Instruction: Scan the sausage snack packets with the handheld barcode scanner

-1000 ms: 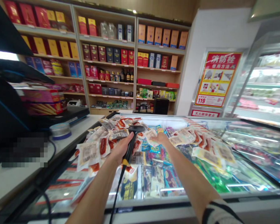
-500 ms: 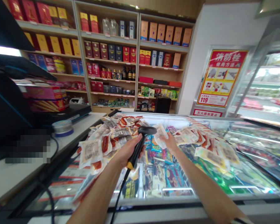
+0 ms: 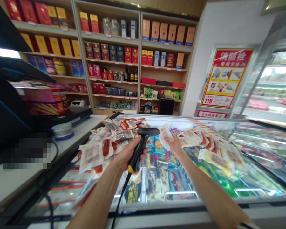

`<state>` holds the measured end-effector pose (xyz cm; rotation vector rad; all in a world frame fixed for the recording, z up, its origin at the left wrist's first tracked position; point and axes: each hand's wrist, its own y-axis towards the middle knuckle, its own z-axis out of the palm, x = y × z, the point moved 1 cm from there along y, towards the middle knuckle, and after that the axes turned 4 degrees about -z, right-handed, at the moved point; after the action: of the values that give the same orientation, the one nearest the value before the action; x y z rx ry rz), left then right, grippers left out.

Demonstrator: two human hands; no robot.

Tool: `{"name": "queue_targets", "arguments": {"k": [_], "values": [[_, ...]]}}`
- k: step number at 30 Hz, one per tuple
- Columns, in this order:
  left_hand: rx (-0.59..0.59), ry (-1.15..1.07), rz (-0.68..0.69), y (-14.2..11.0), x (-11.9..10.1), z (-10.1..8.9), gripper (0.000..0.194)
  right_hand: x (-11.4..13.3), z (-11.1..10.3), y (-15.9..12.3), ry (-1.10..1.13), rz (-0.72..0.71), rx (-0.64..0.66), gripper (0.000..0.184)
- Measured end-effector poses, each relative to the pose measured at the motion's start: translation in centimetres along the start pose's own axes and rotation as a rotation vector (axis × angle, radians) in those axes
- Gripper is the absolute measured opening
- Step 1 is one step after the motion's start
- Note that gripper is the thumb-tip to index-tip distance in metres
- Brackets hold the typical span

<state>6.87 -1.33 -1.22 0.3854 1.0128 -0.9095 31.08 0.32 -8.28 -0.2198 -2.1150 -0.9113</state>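
My left hand (image 3: 127, 156) is wrapped round the handle of a black barcode scanner (image 3: 138, 149) with a yellow-trimmed base and a trailing cable. The scanner's head points right, towards a pale plastic snack packet (image 3: 165, 135). Pinched in my right hand (image 3: 175, 145), that packet hangs over the freezer's glass top, its printed face partly covered by fingers. Vacuum-packed snacks (image 3: 91, 156) lie in a heap on the glass left of the scanner. Another spread of similar packets (image 3: 214, 159) lies to the right of my right hand.
Beneath the glass lid of the chest freezer (image 3: 157, 208) are colourful frozen packs. A white counter (image 3: 16, 184) on the left holds a round container (image 3: 62, 131) and dark equipment. Shelves (image 3: 112, 62) of boxed goods stand behind, beside a red fire-hydrant poster (image 3: 225, 79).
The scanner has shifted slightly left and is turned so its head aims more directly at the packet. My right hand keeps the packet in nearly the same place.
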Motion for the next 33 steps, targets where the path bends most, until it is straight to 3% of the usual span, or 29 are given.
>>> {"name": "queue_targets", "arguments": {"k": [3, 7, 12, 16, 18, 22, 24, 27, 29, 31, 33], "values": [[-0.027, -0.009, 0.003, -0.1, -0.2, -0.1, 0.034, -0.1, -0.1, 0.1, -0.092, 0.010, 0.004, 0.026], [-0.095, 0.009, 0.042, -0.1, -0.7, -0.5, 0.032, -0.7, -1.0, 1.0, -0.393, 0.106, 0.015, 0.028], [-0.154, 0.025, 0.064, 0.0, -0.9, -1.2, 0.031, -3.0, -4.7, 2.5, -0.685, 0.252, -0.026, 0.037], [-0.183, 0.027, 0.081, 0.0, -1.2, -1.4, 0.030, -4.3, -7.4, 2.8, -0.772, 0.359, -0.103, 0.040], [-0.182, 0.026, 0.091, -0.1, -1.3, -1.4, 0.030, -4.0, -7.9, 2.6, -0.789, 0.314, -0.145, 0.043], [-0.166, 0.025, 0.102, -0.2, -1.5, -1.2, 0.030, -1.0, -6.8, 1.9, -0.819, 0.058, -0.285, 0.044], [-0.174, 0.032, 0.101, -0.2, -1.5, -1.2, 0.029, 1.1, -5.0, 1.1, -0.724, -0.047, -0.179, 0.036], [-0.199, 0.056, 0.100, -0.2, -1.4, -1.3, 0.028, 4.5, -1.1, -1.1, -0.387, -0.191, 0.245, 0.031], [-0.209, 0.071, 0.100, -0.3, -1.3, -1.5, 0.029, 6.5, 1.2, -2.8, -0.228, -0.311, 0.499, 0.038], [-0.224, 0.082, 0.103, -0.4, -1.3, -1.8, 0.029, 7.6, 2.7, -4.1, -0.172, -0.402, 0.626, 0.049], [-0.245, 0.094, 0.100, -0.6, -1.2, -2.2, 0.029, 7.8, 3.3, -4.6, -0.199, -0.416, 0.660, 0.051]]}}
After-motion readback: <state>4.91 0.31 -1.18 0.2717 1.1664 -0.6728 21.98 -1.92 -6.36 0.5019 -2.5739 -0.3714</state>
